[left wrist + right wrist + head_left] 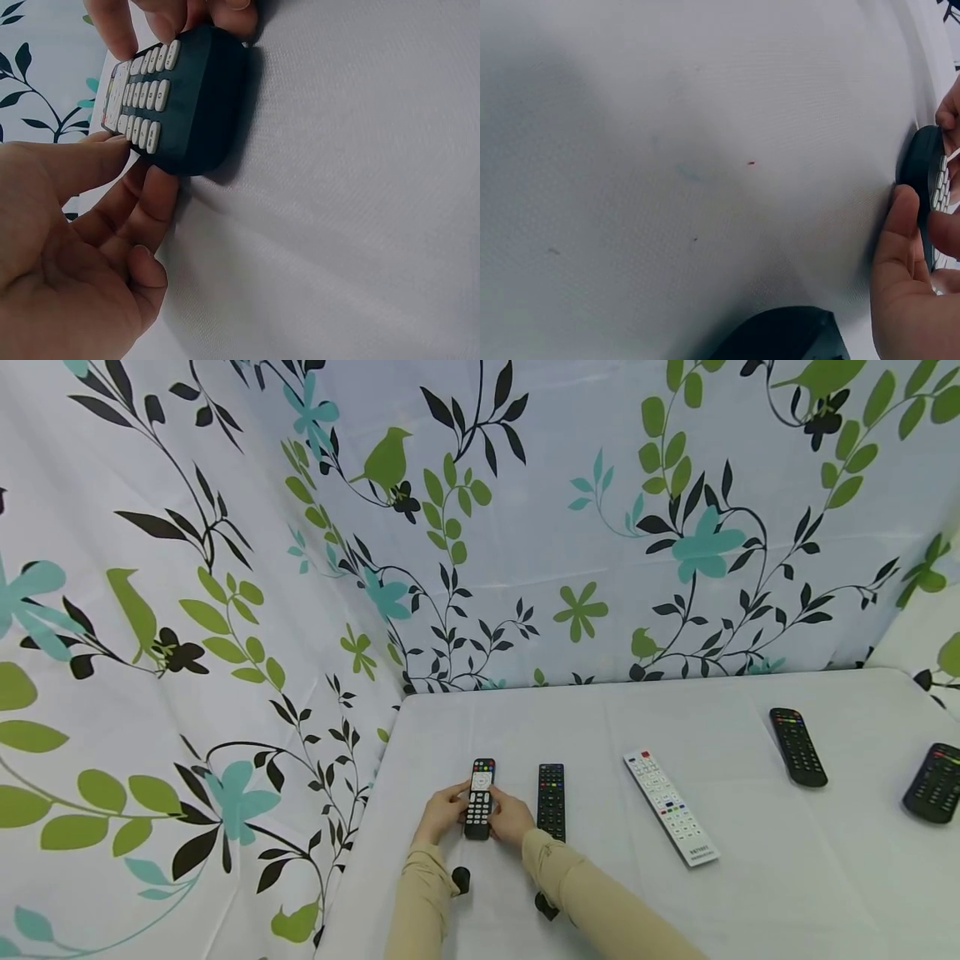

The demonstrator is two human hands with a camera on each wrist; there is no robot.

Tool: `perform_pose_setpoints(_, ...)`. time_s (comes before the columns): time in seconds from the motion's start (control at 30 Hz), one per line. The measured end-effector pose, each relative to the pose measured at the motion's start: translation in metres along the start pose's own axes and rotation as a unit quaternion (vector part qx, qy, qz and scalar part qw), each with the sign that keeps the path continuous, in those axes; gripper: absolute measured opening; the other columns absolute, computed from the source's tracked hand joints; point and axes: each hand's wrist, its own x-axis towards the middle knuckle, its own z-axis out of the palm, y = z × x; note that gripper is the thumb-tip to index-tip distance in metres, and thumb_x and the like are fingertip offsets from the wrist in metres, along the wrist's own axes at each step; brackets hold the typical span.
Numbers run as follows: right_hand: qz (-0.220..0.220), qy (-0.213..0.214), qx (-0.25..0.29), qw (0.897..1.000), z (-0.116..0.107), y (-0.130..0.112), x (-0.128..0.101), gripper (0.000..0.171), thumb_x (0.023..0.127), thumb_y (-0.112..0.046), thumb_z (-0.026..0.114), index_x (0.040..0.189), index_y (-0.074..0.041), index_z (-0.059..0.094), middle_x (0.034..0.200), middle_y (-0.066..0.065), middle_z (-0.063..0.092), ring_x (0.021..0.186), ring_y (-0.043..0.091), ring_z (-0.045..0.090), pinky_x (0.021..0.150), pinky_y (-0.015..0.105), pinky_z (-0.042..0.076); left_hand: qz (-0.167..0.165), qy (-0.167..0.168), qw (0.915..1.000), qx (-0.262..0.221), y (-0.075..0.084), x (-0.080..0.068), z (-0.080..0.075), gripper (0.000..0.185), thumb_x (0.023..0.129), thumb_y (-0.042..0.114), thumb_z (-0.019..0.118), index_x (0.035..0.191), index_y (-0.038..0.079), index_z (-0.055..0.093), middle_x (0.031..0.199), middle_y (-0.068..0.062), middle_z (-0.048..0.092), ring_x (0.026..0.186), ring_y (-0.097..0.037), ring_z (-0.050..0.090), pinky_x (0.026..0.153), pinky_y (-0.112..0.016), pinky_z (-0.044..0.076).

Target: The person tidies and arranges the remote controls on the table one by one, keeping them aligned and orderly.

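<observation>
Looking down from the head view, we saw a black remote control with pale keys over a table spread with white cloth. The left hand grasped its nine o'clock edge and the right hand grasped its three o'clock edge. Just beyond the right hand, at three o'clock, lay a slim black remote with small buttons, its lower end behind the beige right sleeve. Farther toward three o'clock we saw a long, slanted white remote, then a round-ended black remote between two and three, and a chunkier black remote near the edge of view.

In the left wrist view we found the held remote toward eleven o'clock, the left thumb at its edge with fingers beneath, and the right hand's fingers on its opposite side.

In the right wrist view that remote sat at three o'clock, pinched by the right hand from four o'clock; a dark, rounded object we could not identify was cut off at six.
</observation>
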Motion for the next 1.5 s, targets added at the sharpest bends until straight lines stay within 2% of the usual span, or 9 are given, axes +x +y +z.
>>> perform_pose_setpoints(0.07, 0.006, -0.004, -0.010, 1.000, 0.000, -0.001, -0.001, 0.060, 0.085, -0.001, 0.053, 0.142, -0.003, 0.036, 0.059, 0.000, 0.055, 0.047, 0.010, 0.047, 0.049, 0.023, 0.038, 0.019, -0.002, 0.9998, -0.006, 0.000, -0.001, 0.000, 0.039, 0.088, 0.012, 0.056, 0.127, 0.010, 0.058, 0.076, -0.007, 0.059, 0.064, -0.014, 0.049, 0.056, -0.024, 0.040)
perform_pose_setpoints(0.17, 0.014, -0.016, -0.034, 0.999, 0.001, -0.004, -0.004, 0.060, 0.087, -0.001, 0.049, 0.144, -0.002, 0.031, 0.055, 0.000, 0.056, 0.047, 0.011, 0.047, 0.051, 0.024, 0.038, 0.022, -0.002, 0.9996, -0.019, 0.000, -0.002, 0.000, 0.039, 0.087, 0.013, 0.057, 0.126, 0.011, 0.059, 0.076, -0.008, 0.058, 0.066, -0.015, 0.050, 0.058, -0.025, 0.041)
perform_pose_setpoints(0.27, 0.019, -0.031, -0.058, 0.998, 0.000, -0.010, -0.009, 0.060, 0.089, -0.001, 0.046, 0.146, -0.001, 0.026, 0.054, 0.001, 0.058, 0.048, 0.012, 0.049, 0.055, 0.026, 0.039, 0.014, -0.006, 0.9997, -0.019, 0.000, -0.002, 0.002, 0.039, 0.087, 0.010, 0.055, 0.126, 0.009, 0.059, 0.078, -0.008, 0.059, 0.067, -0.014, 0.049, 0.060, -0.023, 0.040)
perform_pose_setpoints(0.3, 0.019, -0.033, -0.063, 0.997, -0.001, -0.011, -0.010, 0.061, 0.088, 0.000, 0.046, 0.145, 0.000, 0.026, 0.054, 0.002, 0.058, 0.049, 0.013, 0.049, 0.056, 0.027, 0.040, -0.004, -0.007, 0.9999, -0.013, 0.003, -0.002, 0.003, 0.040, 0.087, 0.007, 0.055, 0.126, 0.006, 0.058, 0.081, -0.011, 0.060, 0.070, -0.016, 0.049, 0.061, -0.024, 0.040)
perform_pose_setpoints(0.4, 0.018, -0.030, -0.074, 0.997, -0.003, -0.012, -0.014, 0.060, 0.087, 0.001, 0.045, 0.145, 0.002, 0.027, 0.055, 0.004, 0.058, 0.049, 0.014, 0.049, 0.056, 0.028, 0.039, -0.005, -0.018, 0.9998, -0.001, 0.005, -0.003, 0.007, 0.040, 0.087, 0.006, 0.053, 0.128, 0.004, 0.056, 0.086, -0.012, 0.061, 0.071, -0.014, 0.049, 0.062, -0.023, 0.039)
perform_pose_setpoints(0.67, 0.022, -0.017, -0.129, 0.991, -0.007, -0.009, -0.021, 0.062, 0.084, 0.002, 0.050, 0.142, 0.008, 0.028, 0.072, 0.014, 0.064, 0.057, 0.018, 0.050, 0.052, 0.030, 0.037, 0.021, -0.039, 0.9990, 0.006, 0.010, -0.008, 0.015, 0.040, 0.087, 0.006, 0.054, 0.127, 0.002, 0.056, 0.087, -0.014, 0.063, 0.067, -0.012, 0.051, 0.060, -0.022, 0.043)
perform_pose_setpoints(0.9, 0.030, -0.006, -0.136, 0.990, -0.012, -0.012, -0.028, 0.064, 0.082, 0.003, 0.052, 0.140, 0.011, 0.028, 0.088, 0.022, 0.067, 0.061, 0.021, 0.051, 0.055, 0.032, 0.039, 0.029, -0.038, 0.9988, 0.012, 0.015, -0.008, 0.023, 0.039, 0.088, 0.006, 0.054, 0.127, 0.003, 0.056, 0.086, -0.014, 0.063, 0.065, -0.011, 0.051, 0.059, -0.022, 0.042)
perform_pose_setpoints(1.3, 0.037, -0.013, -0.183, 0.982, -0.013, -0.010, -0.028, 0.060, 0.085, -0.002, 0.055, 0.138, 0.013, 0.030, 0.088, 0.022, 0.065, 0.063, 0.022, 0.052, 0.057, 0.035, 0.043, 0.020, -0.041, 0.9987, 0.024, 0.015, -0.013, 0.027, 0.039, 0.090, 0.010, 0.053, 0.129, 0.006, 0.055, 0.080, -0.008, 0.059, 0.065, -0.012, 0.051, 0.058, -0.023, 0.040)
perform_pose_setpoints(1.5, 0.047, -0.016, -0.180, 0.982, -0.016, -0.008, -0.027, 0.063, 0.084, -0.001, 0.056, 0.140, 0.011, 0.029, 0.083, 0.017, 0.065, 0.060, 0.020, 0.052, 0.053, 0.031, 0.040, 0.009, -0.043, 0.9989, 0.018, 0.019, -0.013, 0.029, 0.039, 0.091, 0.011, 0.052, 0.129, 0.005, 0.054, 0.087, -0.012, 0.063, 0.069, -0.013, 0.052, 0.060, -0.023, 0.041)
